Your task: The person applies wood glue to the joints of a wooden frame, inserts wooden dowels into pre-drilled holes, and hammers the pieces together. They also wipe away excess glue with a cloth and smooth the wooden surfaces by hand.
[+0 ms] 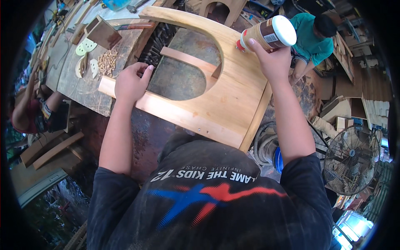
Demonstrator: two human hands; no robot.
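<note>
While tipped sideways, glue bottle [266, 35], nozzle leftward onto wooden frame [225, 100].

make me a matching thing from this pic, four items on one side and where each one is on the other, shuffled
Things:
1. glue bottle
2. arched wooden frame
3. pile of wooden dowels
4. metal fan

Places:
A. on the workbench, left of the frame
B. tipped over in the right hand
C. low on the right, by the floor
D. under the left hand

Pairs: 1-B, 2-D, 3-A, 4-C
</note>
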